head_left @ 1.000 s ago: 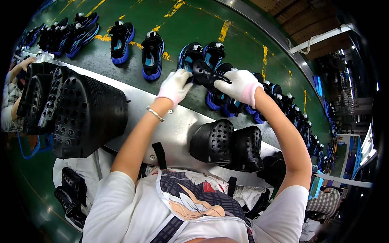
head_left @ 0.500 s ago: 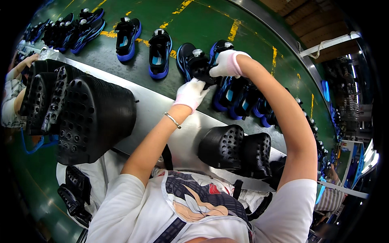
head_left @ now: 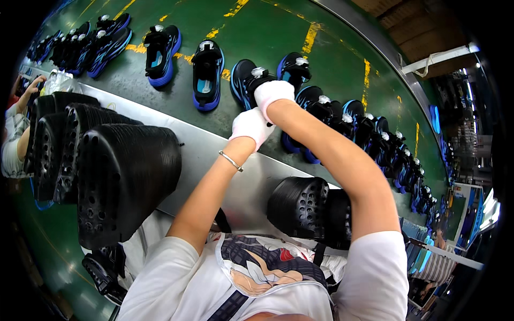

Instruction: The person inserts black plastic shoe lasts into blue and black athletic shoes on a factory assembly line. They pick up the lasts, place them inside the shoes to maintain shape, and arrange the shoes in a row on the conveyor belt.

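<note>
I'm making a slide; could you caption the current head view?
Gloved left hand and right hand close together at a black-and-blue shoe, stacks of perforated black pieces nearby.

The left of the wearer's head-mounted pair of fisheye cameras looked down and forward past the apron (head_left: pixel 262 262), closest at the lower edge. The hands (head_left: pixel 249 127) lay near, a little above the middle; the bench (head_left: pixel 246 198) crossed the view slantwise, and the green surface (head_left: pixel 267 32) stretched farther off, its edge bending toward the round dark rim.

White gloves (head_left: pixel 274 94), black-and-blue shoes (head_left: pixel 243 80)
</note>
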Available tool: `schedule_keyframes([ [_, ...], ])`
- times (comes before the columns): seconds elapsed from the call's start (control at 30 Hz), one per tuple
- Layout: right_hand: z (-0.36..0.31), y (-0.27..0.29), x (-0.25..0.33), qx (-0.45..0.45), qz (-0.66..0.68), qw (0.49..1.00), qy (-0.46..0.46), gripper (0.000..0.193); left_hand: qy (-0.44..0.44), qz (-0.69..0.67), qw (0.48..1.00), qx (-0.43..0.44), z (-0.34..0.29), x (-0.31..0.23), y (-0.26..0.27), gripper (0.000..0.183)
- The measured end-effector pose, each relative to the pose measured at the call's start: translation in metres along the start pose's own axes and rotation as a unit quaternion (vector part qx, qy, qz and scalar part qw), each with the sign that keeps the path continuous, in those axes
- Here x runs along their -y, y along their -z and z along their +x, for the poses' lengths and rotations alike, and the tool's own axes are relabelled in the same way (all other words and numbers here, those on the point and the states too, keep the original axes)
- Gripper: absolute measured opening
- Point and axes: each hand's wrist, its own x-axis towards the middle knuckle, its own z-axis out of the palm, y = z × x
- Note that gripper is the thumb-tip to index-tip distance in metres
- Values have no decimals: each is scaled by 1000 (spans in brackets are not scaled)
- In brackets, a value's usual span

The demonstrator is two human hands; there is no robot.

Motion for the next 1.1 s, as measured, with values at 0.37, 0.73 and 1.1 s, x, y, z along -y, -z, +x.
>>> schedule_keyframes([
  [0.37,8,3,3,-18,18,1000,-4,24,-26,13,999,-19,-6,3,7,32],
  [0.73,13,-2,9,-45,52,997,-16,23,-28,3,999,-37,-13,8,15,33],
  [1.1,7,2,-13,-75,51,996,23,27,-48,65,994,-80,-11,-2,10,38],
])
